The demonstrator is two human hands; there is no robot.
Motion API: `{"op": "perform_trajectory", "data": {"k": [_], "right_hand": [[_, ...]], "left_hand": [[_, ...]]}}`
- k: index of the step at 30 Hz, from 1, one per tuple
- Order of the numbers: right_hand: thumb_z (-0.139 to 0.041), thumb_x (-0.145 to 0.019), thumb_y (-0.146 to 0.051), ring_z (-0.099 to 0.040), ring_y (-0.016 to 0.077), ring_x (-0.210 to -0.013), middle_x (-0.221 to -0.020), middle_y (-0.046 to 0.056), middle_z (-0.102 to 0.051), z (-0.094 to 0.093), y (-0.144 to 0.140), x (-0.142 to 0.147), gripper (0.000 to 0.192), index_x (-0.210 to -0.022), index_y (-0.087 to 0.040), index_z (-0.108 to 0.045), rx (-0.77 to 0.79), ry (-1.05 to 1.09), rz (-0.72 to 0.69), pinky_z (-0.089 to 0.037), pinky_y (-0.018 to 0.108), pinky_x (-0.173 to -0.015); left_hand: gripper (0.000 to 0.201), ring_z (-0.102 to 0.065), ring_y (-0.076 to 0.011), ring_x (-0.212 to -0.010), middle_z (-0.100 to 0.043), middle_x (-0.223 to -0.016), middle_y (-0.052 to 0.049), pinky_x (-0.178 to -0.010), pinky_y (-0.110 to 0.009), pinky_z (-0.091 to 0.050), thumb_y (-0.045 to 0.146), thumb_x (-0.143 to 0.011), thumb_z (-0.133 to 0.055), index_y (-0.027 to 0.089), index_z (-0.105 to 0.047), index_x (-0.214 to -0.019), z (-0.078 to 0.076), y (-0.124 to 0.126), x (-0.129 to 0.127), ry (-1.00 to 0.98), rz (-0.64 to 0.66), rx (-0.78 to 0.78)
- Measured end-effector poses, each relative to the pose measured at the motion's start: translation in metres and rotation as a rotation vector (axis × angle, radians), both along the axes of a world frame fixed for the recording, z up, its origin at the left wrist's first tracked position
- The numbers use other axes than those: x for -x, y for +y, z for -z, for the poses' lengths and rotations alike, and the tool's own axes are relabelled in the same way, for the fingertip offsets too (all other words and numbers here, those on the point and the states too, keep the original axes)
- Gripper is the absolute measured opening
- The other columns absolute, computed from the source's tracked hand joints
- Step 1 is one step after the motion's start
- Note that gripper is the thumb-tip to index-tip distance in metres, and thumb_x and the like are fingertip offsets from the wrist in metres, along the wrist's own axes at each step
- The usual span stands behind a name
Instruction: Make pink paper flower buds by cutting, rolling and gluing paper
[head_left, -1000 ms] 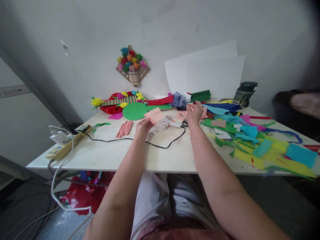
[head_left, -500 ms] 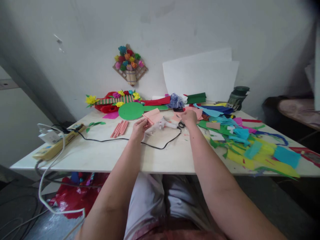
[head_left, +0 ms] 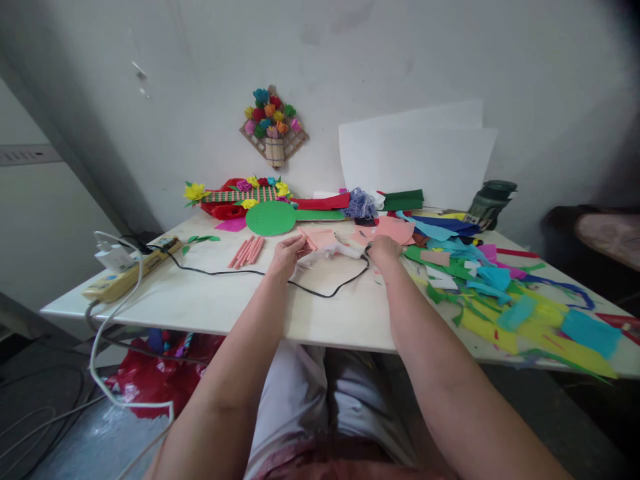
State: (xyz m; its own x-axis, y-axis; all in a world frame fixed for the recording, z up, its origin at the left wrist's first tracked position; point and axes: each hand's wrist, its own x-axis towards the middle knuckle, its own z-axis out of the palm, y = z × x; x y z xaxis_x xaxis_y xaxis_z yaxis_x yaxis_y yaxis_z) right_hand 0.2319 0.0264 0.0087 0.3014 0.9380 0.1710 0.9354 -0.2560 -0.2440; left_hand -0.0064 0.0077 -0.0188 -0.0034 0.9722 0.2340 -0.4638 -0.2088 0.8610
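Observation:
My left hand (head_left: 289, 257) is closed at the edge of a piece of pink paper (head_left: 320, 237), its thumb and fingers pinching it. Just right of that hand lies a white glue gun (head_left: 330, 252), its black cord (head_left: 327, 295) curving across the table. My right hand (head_left: 386, 252) is closed at the black handles of a pair of scissors (head_left: 368, 249); the blades are hard to make out. More pink paper (head_left: 395, 230) lies just beyond it. Several rolled pink paper sticks (head_left: 247, 252) rest left of my left hand.
A green paddle-shaped board (head_left: 271, 219) and a flower-trimmed woven strip (head_left: 240, 196) lie at the back. Coloured paper scraps (head_left: 500, 313) cover the right side, near a dark bottle (head_left: 491, 203). A yellow power strip (head_left: 133, 270) with cables sits at the left edge.
My right hand has moved down from the pink paper to the scissors handles and closed there. My left hand stays at the pink paper. The view has shifted slightly left.

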Motion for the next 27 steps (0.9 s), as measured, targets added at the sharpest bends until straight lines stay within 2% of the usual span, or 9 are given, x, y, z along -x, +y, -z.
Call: {"op": "perform_trajectory", "data": {"k": [7, 11, 14, 17, 20, 23, 27], "right_hand": [[-0.061, -0.072, -0.022, -0.06, 0.0292, -0.101, -0.106, 0.02, -0.063, -0.007, -0.007, 0.001, 0.031, -0.101, -0.013, -0.067, -0.009, -0.018, 0.011, -0.045, 0.036, -0.08], [-0.057, -0.076, -0.03, -0.06, 0.0303, -0.101, -0.106, 0.017, -0.065, -0.005, -0.01, -0.003, 0.031, -0.102, -0.016, -0.067, -0.091, 0.046, 0.016, -0.045, 0.038, -0.079], [-0.054, -0.078, -0.033, -0.06, 0.0286, -0.1, -0.104, 0.013, -0.066, -0.004, -0.009, -0.003, 0.031, -0.104, -0.021, -0.067, -0.182, 0.138, -0.054, -0.045, 0.036, -0.079], [-0.055, -0.078, -0.033, -0.061, 0.0249, -0.097, -0.101, 0.009, -0.068, -0.002, -0.002, 0.0, 0.031, -0.106, -0.023, -0.066, -0.304, 0.319, -0.148, -0.046, 0.034, -0.078], [-0.059, -0.074, -0.029, -0.064, 0.0191, -0.081, -0.089, 0.008, -0.069, 0.001, 0.003, 0.01, 0.036, -0.108, -0.017, -0.063, -0.357, 0.636, -0.298, -0.049, 0.029, -0.068], [-0.064, -0.069, -0.03, -0.059, 0.0129, -0.061, -0.075, 0.005, -0.066, -0.001, -0.003, 0.022, 0.043, -0.108, -0.012, -0.061, -0.333, 0.941, -0.449, -0.047, 0.024, -0.055], [-0.071, -0.06, -0.034, -0.048, 0.0073, -0.049, -0.065, 0.0, -0.06, -0.011, -0.022, 0.031, 0.044, -0.097, -0.011, -0.062, -0.188, 1.095, -0.609, -0.039, 0.019, -0.045]], "left_hand": [[0.03, -0.058, -0.0102, -0.059, -0.063, -0.064, -0.003, -0.064, -0.025, -0.049, 0.031, -0.055, -0.079, 0.011, -0.068, -0.075, 0.0, 0.0, 0.0, -0.012, -0.008, -0.01], [0.03, -0.057, -0.0097, -0.057, -0.063, -0.064, -0.002, -0.064, -0.026, -0.049, 0.028, -0.055, -0.079, 0.011, -0.068, -0.077, -0.001, -0.001, 0.0, -0.032, -0.023, 0.011], [0.029, -0.057, -0.0097, -0.057, -0.064, -0.065, -0.003, -0.062, -0.025, -0.049, 0.027, -0.055, -0.078, 0.011, -0.068, -0.077, -0.003, -0.002, 0.0, -0.043, -0.031, 0.016], [0.026, -0.057, -0.0098, -0.057, -0.065, -0.067, -0.003, -0.061, -0.025, -0.049, 0.025, -0.056, -0.077, 0.011, -0.067, -0.076, -0.004, -0.002, 0.001, -0.054, -0.049, 0.013], [0.026, -0.057, -0.0106, -0.058, -0.065, -0.067, -0.004, -0.062, -0.027, -0.05, 0.023, -0.055, -0.076, 0.011, -0.067, -0.076, -0.003, -0.001, 0.001, -0.082, -0.09, 0.013], [0.026, -0.059, -0.0124, -0.06, -0.065, -0.068, -0.004, -0.065, -0.03, -0.052, 0.023, -0.056, -0.075, 0.01, -0.066, -0.077, 0.0, 0.001, 0.003, -0.11, -0.117, 0.012], [0.021, -0.058, -0.0121, -0.056, -0.064, -0.066, -0.004, -0.065, -0.031, -0.053, 0.021, -0.06, -0.072, 0.01, -0.064, -0.076, 0.0, 0.003, 0.004, -0.145, -0.153, 0.04]]}}
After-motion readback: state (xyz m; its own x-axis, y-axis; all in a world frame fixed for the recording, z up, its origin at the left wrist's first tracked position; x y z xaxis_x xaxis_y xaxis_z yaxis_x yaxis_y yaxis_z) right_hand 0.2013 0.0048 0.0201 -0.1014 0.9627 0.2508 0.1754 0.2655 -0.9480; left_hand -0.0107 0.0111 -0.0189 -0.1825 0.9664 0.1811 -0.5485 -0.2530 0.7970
